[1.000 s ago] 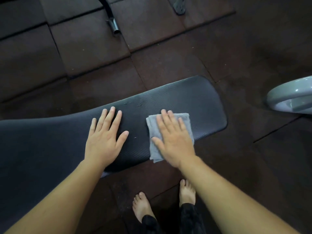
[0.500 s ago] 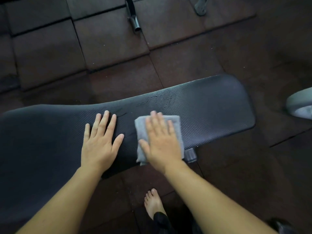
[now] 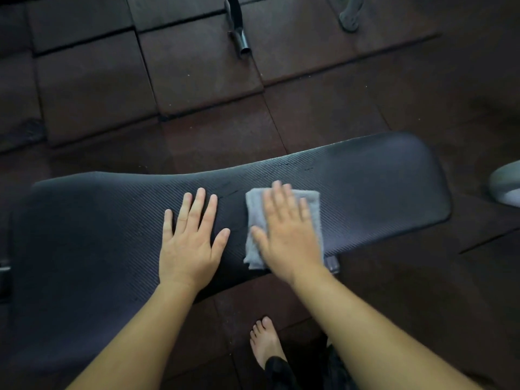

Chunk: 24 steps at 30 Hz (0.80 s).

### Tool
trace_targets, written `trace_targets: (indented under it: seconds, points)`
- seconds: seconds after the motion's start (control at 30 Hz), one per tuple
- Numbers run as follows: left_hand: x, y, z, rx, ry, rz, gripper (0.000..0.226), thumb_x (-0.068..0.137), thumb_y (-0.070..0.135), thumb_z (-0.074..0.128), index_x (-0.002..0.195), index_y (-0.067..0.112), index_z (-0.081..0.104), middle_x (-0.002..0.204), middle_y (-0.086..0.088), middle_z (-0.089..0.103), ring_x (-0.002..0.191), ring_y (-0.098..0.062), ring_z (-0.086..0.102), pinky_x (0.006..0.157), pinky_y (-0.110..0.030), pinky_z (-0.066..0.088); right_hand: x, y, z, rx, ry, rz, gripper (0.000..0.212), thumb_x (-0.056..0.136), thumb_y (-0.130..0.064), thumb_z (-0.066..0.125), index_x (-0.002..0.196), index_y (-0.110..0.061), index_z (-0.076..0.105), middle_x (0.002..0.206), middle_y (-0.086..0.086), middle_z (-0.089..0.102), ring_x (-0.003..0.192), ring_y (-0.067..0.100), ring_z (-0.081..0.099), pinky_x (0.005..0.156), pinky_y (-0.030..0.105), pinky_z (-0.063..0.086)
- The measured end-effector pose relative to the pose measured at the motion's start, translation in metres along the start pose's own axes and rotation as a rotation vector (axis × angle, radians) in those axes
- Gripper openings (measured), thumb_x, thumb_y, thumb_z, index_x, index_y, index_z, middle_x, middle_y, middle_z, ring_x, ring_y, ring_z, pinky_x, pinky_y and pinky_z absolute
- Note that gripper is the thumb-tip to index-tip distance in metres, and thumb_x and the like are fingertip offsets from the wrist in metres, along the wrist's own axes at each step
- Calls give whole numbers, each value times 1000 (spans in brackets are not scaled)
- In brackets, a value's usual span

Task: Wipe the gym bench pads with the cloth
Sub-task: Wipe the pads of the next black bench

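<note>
Since 1 second ago, both hands and the cloth (image 3: 254, 209) have slid left along the bench pad (image 3: 380, 192), away from its rounded right end, and more bare pad now shows to the right of the cloth. On my feed the right hand (image 3: 289, 237) lies flat on top of the folded grey cloth, fingers straight and close together, pressing it down rather than gripping it; the hand is slightly blurred. The cloth sits on the near half of the dark ribbed pad, its lower corner reaching the pad's near edge. I see the left hand (image 3: 188, 246) just beside it, palm down on the pad, fingers straight and a little spread, holding nothing. 1 bare foot (image 3: 266, 344) stands on the floor tiles (image 3: 197, 66) below the pad. Well beyond the pad a metal tube (image 3: 240, 38) ends above the tiles, and a pale grey rounded part (image 3: 506, 187) shows at the right edge.
</note>
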State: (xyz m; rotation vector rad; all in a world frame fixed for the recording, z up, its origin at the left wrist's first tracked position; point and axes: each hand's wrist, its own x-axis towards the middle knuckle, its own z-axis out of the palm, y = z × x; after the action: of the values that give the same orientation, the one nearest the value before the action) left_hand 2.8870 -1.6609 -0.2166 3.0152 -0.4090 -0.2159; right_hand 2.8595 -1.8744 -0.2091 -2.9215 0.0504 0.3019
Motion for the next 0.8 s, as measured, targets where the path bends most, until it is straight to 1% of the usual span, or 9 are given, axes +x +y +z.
trace_targets:
  seconds: [0.07, 0.13, 0.27, 0.37, 0.43, 0.53, 0.63, 0.7, 0.8]
  points:
    - [-1, 0, 1, -5, 14, 4, 71, 103, 60, 23, 165, 25, 21, 174, 3, 10, 161, -21, 5, 128, -56, 8, -1, 10, -3, -4, -39, -176, 76, 102, -58, 26, 165, -16, 14, 173, 4, 2, 159, 23, -3, 128, 46, 1]
    - [-1, 0, 1, -13, 23, 3, 71, 103, 59, 24, 165, 25, 23, 174, 2, 12, 161, -22, 7, 128, -56, 9, 12, 52, -12, -12, -31, -219, 76, 101, -59, 30, 164, -18, 22, 172, 4, 10, 159, 23, 5, 126, 49, 10]
    - [-1, 1, 3, 2, 35, 2, 70, 104, 59, 24, 165, 24, 24, 174, 1, 14, 160, -23, 10, 128, -56, 10, 58, 140, -44, 12, 19, 182, 80, 99, -61, 22, 164, -16, 18, 173, 6, 8, 159, 24, 2, 128, 49, 8]
    - [0, 1, 4, 30, 43, 4, 70, 104, 58, 25, 164, 23, 26, 173, 0, 16, 160, -24, 14, 127, -57, 12, 90, 123, -46, 13, 67, 330, 74, 104, -56, 27, 163, -14, 18, 172, 7, 11, 159, 25, 1, 128, 49, 3]
    - [0, 0, 4, 27, 44, 1, 70, 103, 58, 26, 164, 23, 26, 173, 0, 16, 160, -24, 14, 127, -57, 12, 105, 80, -42, 24, 55, 245, 69, 104, -54, 32, 161, -14, 27, 169, 7, 21, 159, 26, 6, 127, 49, 3]
    - [0, 0, 4, 20, 45, -5, 71, 103, 59, 26, 164, 24, 27, 173, 1, 16, 160, -23, 14, 127, -57, 13, 110, 27, -33, 25, -29, -63, 65, 105, -55, 33, 157, -16, 37, 163, 4, 36, 157, 25, 15, 127, 48, 5]
    - [0, 1, 3, 20, 46, -9, 71, 102, 59, 26, 164, 23, 28, 173, 1, 17, 160, -23, 14, 127, -57, 13, 114, 57, -42, 41, -43, -218, 67, 100, -60, 32, 149, -17, 48, 149, 5, 53, 145, 28, 37, 123, 46, 20]
    - [0, 1, 3, 19, 48, -11, 71, 102, 58, 27, 164, 23, 28, 173, 2, 16, 160, -23, 13, 127, -57, 13, 119, 108, -48, 15, 18, -151, 68, 96, -63, 30, 137, -16, 57, 133, 8, 62, 130, 31, 48, 114, 47, 31]
    - [0, 2, 5, 31, 51, -9, 71, 102, 58, 28, 164, 23, 28, 173, 1, 16, 160, -23, 13, 127, -57, 13, 121, 148, -55, -46, 44, 47, 63, 96, -60, 29, 125, -16, 62, 125, 9, 64, 126, 32, 49, 114, 50, 32]
